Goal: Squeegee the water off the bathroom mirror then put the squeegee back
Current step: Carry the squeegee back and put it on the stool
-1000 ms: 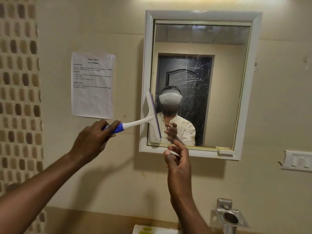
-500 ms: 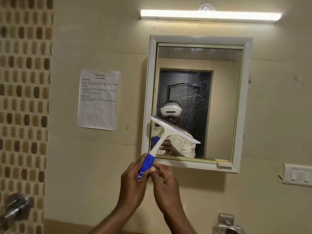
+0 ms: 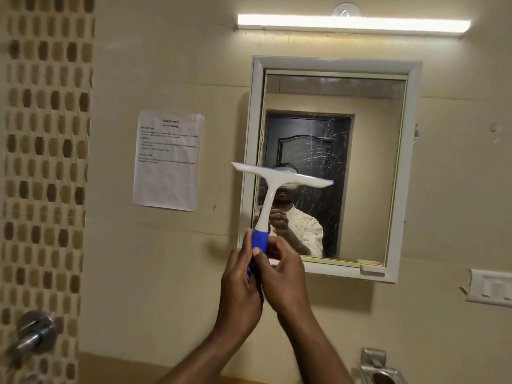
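A: Item one, left hand [image 3: 239, 284]. Pose?

B: Raised in front of the wall, forearm entering from 6 o'clock. Fingers curl round the blue grip of the squeegee [image 3: 273, 195]; one fingertip shows at the top of the grip, on its left side.

A: Item two, right hand [image 3: 282, 275].

B: Raised beside the left, touching it, forearm entering from 5 o'clock. Thumb lies across the front of the blue grip; the other fingers curl toward it from the right. It holds the same handle.

A: Item three, squeegee. Position relative to the hands?

B: Handle rises from both hands toward 12 o'clock, leaning slightly right. White neck above the blue grip. The head sits crosswise on top, left end higher, right end lower, a thin blue blade edge showing at the right tip. The head is well above the hands.

A: Relative to the mirror [image 3: 368, 167]?

B: The head overlaps the mirror's lower left area in view, its left end crossing the white frame onto the wall. Whether the blade touches the glass, I cannot tell.

A: Mirror condition?

B: White streaks at the glass centre, against the reflection of a dark door.

A: Remaining entries?

B: Printed sheet [image 3: 167, 160] on the wall at 9 o'clock from the mirror. Light bar [image 3: 352, 23] at 12 o'clock above it. Switch plate [image 3: 490, 286] at 4 o'clock. Metal tap [image 3: 33, 336] on the mosaic tile strip [image 3: 44, 162], far left.
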Available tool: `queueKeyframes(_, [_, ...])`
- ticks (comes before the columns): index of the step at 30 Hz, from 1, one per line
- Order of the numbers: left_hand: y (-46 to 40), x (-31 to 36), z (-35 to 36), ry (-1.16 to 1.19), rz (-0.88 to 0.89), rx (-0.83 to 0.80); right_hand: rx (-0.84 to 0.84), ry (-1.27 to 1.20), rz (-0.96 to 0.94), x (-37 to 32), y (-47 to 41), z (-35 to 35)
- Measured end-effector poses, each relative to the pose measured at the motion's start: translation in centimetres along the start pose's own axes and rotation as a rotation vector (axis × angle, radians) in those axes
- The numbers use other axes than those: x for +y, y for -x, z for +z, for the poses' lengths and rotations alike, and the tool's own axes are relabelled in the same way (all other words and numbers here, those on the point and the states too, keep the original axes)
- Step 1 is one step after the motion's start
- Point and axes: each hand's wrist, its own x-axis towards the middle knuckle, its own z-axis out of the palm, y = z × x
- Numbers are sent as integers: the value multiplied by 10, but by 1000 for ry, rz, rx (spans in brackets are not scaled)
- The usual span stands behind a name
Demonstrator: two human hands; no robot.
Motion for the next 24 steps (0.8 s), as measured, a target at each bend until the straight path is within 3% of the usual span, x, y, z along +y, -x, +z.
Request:
queueKeyframes(7, [-12,-3,-28,-63,27,-36,-102,12,16,-15,-20,4])
queueKeyframes(24, [2,-37,-99,-227,-92,70,-245,-70,68,-6,-11,81])
